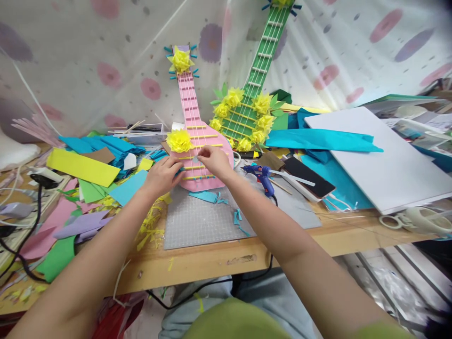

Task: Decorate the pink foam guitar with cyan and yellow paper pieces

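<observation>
A pink paper guitar (192, 117) stands tilted against the backdrop, its body resting on a grey cutting mat (201, 219). It carries a yellow paper flower (179, 140) on the body and another on the headstock. My left hand (163, 175) grips the lower left edge of the pink body, fingers curled. My right hand (213, 160) pinches something small at the strings over the body's middle; what it holds is hidden. A green paper guitar (254, 80) with yellow flowers leans just to the right.
A blue glue gun (261, 176) lies right of the pink guitar, beside a phone (309, 176). A white board (384, 155) and teal paper (318, 140) fill the right side. Coloured paper scraps (84, 167) cover the left. Scissors (409, 219) rest near the table's right front edge.
</observation>
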Available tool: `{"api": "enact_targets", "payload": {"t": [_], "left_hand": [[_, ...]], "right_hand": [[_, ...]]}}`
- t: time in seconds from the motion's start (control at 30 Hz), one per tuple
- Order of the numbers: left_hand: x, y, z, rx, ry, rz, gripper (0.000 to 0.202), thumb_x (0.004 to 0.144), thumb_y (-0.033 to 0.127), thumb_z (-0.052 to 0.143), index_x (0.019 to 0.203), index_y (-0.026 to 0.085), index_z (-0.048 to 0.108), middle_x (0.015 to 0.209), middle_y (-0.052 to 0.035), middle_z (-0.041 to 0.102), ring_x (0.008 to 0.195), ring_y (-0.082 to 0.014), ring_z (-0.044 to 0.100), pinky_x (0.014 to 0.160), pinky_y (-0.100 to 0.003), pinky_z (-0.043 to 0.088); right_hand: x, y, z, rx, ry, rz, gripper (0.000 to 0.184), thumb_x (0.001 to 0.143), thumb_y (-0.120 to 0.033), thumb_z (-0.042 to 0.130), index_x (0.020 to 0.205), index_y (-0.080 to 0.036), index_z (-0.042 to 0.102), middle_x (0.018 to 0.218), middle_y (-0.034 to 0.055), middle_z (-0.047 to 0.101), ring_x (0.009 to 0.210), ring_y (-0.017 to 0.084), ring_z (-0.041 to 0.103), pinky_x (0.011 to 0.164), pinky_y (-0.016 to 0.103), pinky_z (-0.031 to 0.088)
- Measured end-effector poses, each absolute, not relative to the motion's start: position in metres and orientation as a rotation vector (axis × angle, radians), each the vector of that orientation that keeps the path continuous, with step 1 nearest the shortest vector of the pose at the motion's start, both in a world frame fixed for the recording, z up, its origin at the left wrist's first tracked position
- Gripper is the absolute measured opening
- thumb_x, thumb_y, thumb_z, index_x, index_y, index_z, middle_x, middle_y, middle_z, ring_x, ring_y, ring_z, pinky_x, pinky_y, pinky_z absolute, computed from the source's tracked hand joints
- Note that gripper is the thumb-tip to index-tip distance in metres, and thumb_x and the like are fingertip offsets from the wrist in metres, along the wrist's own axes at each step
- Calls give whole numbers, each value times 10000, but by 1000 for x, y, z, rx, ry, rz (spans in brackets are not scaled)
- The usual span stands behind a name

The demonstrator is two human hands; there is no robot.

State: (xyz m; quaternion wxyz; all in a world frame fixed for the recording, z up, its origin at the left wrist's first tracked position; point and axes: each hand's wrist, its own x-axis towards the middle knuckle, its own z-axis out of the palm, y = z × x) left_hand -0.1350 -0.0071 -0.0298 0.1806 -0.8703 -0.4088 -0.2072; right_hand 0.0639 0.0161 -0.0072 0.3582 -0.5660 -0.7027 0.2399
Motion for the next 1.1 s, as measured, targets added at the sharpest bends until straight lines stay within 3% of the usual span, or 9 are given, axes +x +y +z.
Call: {"api": "enact_targets", "payload": {"t": [0.43, 0.7, 1.1], "left_hand": [[-144, -14, -52, -2382, -1010, -760, 240, 850, 230, 466, 1022, 167, 620, 1040, -112, 624, 988, -226, 568, 888, -378, 474], [-144, -13, -55, -2415, -1063, -796, 257, 842, 223, 454, 1023, 197, 635, 1047, -105, 629, 993, -233, 573, 908, -423, 467], [-145, -13, -54, -2399, -1082, -779, 255, 851, 221, 438, 1007, 198, 639, 1039, -103, 635, 995, -229, 580, 906, -410, 468]], "right_hand": [[20, 20, -10, -1500, -2057, 255, 200, 843, -249, 439, 897, -229, 630, 899, 24, 681, 842, 180, 598, 701, 277, 419], [13, 17, -6, -1536, -2109, 295, 211, 842, -230, 437, 922, -222, 632, 936, 38, 681, 867, 179, 597, 722, 271, 425], [11, 22, -9, -1528, -2002, 532, 163, 785, -243, 496, 857, -226, 641, 904, -2, 689, 843, 162, 606, 707, 267, 432]]}}
